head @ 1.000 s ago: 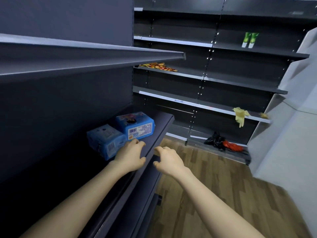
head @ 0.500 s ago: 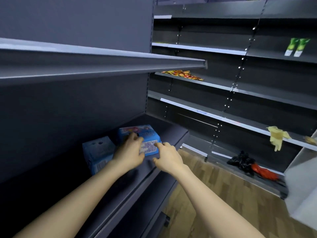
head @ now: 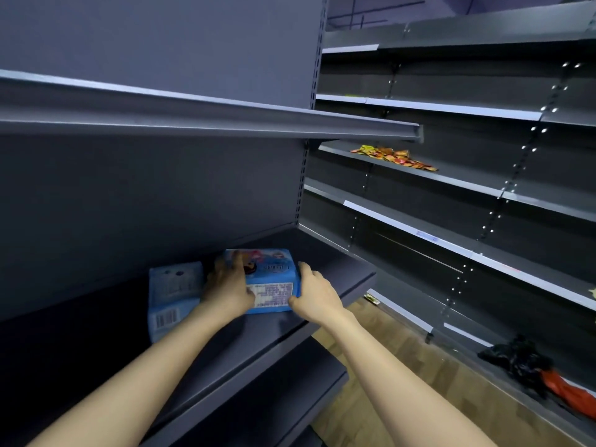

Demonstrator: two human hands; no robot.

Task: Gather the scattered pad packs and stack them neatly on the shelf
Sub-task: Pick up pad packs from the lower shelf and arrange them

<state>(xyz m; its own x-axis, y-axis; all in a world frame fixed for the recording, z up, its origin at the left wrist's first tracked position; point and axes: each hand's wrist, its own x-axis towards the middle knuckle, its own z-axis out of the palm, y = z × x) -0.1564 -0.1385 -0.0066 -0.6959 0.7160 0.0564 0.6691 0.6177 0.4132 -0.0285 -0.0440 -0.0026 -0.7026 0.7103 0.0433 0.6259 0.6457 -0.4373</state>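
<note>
Both hands clasp one bright blue pad pack from opposite ends. The left hand lies over its left end, fingers curved across the printed top and thumb on the labelled front. The right hand cups the right end, fingers wrapped round the corner. Holding it from both sides probably lets the person square up a soft, squashy pack and steer it without twisting.

The pack sits between the palms with its base on the dark shelf or barely off it; the view does not settle which. Just left of the left hand, partly behind the wrist, sits a paler pad pack with its barcode facing front. It is close to the held one, but the hand hides whether they touch.

With the two packs this near, the step looks like bringing the blue one against or on top of its neighbour to start the stack.
</note>
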